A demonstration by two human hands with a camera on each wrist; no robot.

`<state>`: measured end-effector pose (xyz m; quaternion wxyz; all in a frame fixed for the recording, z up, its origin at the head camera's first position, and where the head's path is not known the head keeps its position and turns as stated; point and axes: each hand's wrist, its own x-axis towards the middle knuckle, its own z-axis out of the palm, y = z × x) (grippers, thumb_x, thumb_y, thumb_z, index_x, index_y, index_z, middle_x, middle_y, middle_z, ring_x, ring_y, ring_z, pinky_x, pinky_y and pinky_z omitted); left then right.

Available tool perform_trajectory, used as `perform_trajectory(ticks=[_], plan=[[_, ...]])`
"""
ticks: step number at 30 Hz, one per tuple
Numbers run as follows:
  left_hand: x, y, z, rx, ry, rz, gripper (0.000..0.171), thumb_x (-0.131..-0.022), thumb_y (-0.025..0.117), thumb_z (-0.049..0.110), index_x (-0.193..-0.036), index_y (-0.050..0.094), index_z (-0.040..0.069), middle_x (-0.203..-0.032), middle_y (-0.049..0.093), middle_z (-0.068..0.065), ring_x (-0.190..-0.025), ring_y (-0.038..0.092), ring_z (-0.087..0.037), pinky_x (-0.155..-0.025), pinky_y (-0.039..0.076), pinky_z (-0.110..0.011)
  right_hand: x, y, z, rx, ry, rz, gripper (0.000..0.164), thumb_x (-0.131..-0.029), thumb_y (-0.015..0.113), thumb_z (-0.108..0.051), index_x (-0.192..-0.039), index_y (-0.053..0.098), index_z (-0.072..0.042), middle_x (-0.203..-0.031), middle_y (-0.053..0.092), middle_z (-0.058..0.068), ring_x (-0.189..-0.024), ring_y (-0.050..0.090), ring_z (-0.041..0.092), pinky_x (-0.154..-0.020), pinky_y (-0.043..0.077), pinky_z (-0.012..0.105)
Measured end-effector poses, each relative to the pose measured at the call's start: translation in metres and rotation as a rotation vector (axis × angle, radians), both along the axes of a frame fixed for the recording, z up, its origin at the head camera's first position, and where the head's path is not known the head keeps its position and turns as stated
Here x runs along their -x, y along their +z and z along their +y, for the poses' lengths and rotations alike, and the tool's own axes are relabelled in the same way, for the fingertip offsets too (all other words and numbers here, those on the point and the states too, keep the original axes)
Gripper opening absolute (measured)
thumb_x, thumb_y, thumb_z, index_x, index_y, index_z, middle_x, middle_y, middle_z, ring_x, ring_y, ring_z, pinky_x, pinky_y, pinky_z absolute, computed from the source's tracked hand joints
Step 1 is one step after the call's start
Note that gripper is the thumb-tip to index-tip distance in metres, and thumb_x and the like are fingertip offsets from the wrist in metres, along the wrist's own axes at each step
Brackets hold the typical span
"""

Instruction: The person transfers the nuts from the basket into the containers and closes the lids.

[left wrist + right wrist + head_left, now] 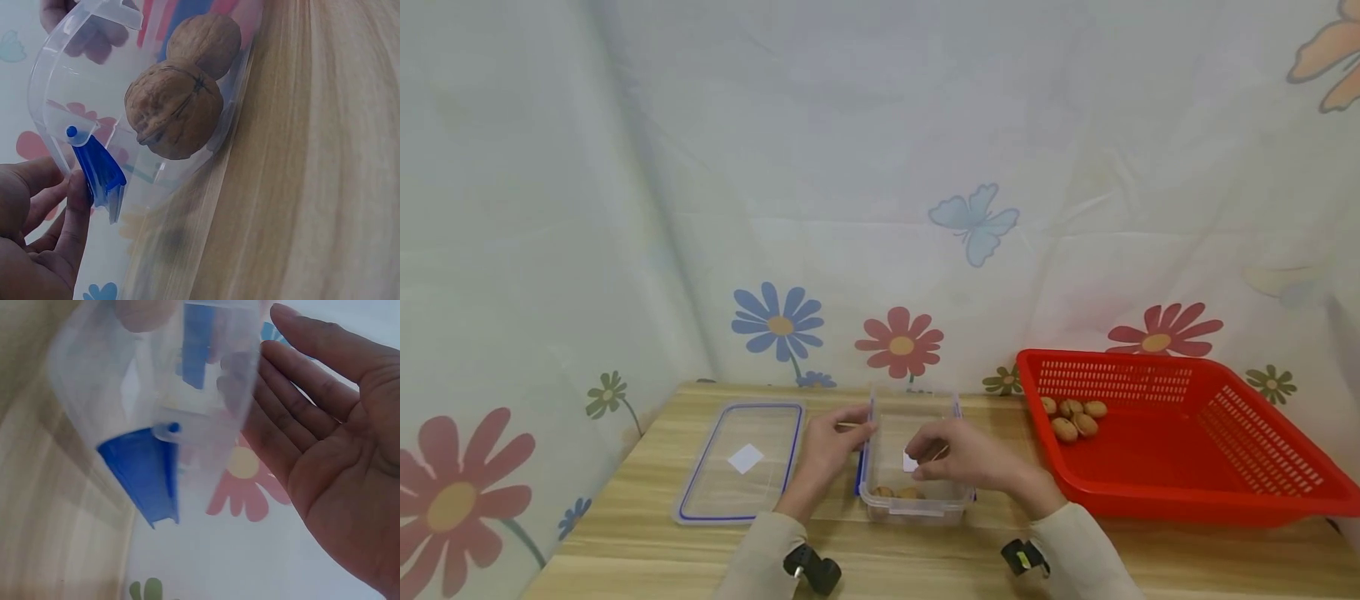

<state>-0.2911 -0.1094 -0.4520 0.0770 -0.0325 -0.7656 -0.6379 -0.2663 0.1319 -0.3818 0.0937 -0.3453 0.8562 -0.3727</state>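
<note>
A clear plastic food container (917,505) with blue side clips stands without its lid on the table. Two walnuts lie at its near end; in the left wrist view one walnut (175,111) partly covers the other walnut (207,42). My left hand (829,446) holds the container's left side, thumb and fingers at the rim beside a blue clip (100,169). Over the container is my right hand (962,454), its fingertips inside the opening. The right wrist view shows its palm bare and its fingers relaxed, partly seen through the clear wall.
The clear lid (715,487) with a blue seal and a white label lies flat on the left. At the right stands a red plastic basket (1187,493) with several walnuts (1072,417) in its left corner. A flower-printed cloth (850,250) hangs behind the wooden table (625,533).
</note>
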Motion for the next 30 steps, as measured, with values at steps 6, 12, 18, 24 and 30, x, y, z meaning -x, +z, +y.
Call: perform_trajectory(ticks=[6, 12, 18, 24, 30], plan=[[0.001, -0.001, -0.001, -0.008, 0.001, 0.006, 0.031, -0.096, 0.079, 0.008, -0.124, 0.075, -0.004, -0.112, 0.075, -0.015, -0.092, 0.075, -0.023, -0.078, 0.065, -0.031, -0.008, 0.018, 0.008, 0.027, -0.057, 0.034, 0.023, -0.094, 0.084, -0.015, -0.114, 0.077, -0.007, -0.106, 0.076, -0.002, -0.095, 0.072, 0.015, -0.087, 0.062, 0.027], [0.003, -0.002, 0.0, -0.034, -0.007, 0.018, 0.03, -0.095, 0.08, 0.004, -0.122, 0.075, -0.006, -0.108, 0.076, -0.015, -0.086, 0.075, -0.021, -0.074, 0.065, -0.03, -0.014, 0.029, 0.019, 0.059, -0.102, 0.06, 0.026, -0.096, 0.083, -0.019, -0.119, 0.077, -0.009, -0.112, 0.076, -0.001, -0.101, 0.071, 0.016, -0.093, 0.062, 0.033], [0.001, 0.001, 0.001, -0.019, -0.006, 0.011, 0.029, -0.096, 0.079, 0.005, -0.122, 0.076, -0.005, -0.11, 0.076, -0.016, -0.088, 0.075, -0.021, -0.076, 0.065, -0.031, -0.015, 0.039, 0.027, 0.053, -0.117, 0.103, 0.028, -0.097, 0.082, -0.022, -0.121, 0.076, -0.01, -0.112, 0.076, -0.002, -0.102, 0.071, 0.016, -0.094, 0.062, 0.033], [0.001, 0.002, 0.0, -0.032, -0.006, 0.015, 0.028, -0.095, 0.079, 0.004, -0.122, 0.076, -0.005, -0.111, 0.075, -0.017, -0.089, 0.075, -0.023, -0.076, 0.065, -0.031, -0.015, 0.054, 0.035, 0.03, -0.127, 0.13, 0.028, -0.095, 0.083, -0.021, -0.12, 0.076, -0.01, -0.112, 0.077, -0.002, -0.101, 0.072, 0.017, -0.092, 0.062, 0.033], [0.0, 0.001, -0.001, -0.038, -0.007, 0.018, 0.03, -0.096, 0.079, 0.004, -0.123, 0.075, -0.007, -0.111, 0.075, -0.018, -0.09, 0.075, -0.022, -0.076, 0.065, -0.03, -0.011, 0.07, 0.047, 0.012, -0.157, 0.137, 0.03, -0.095, 0.083, -0.024, -0.121, 0.076, -0.011, -0.113, 0.077, 0.0, -0.102, 0.072, 0.019, -0.091, 0.063, 0.034]])
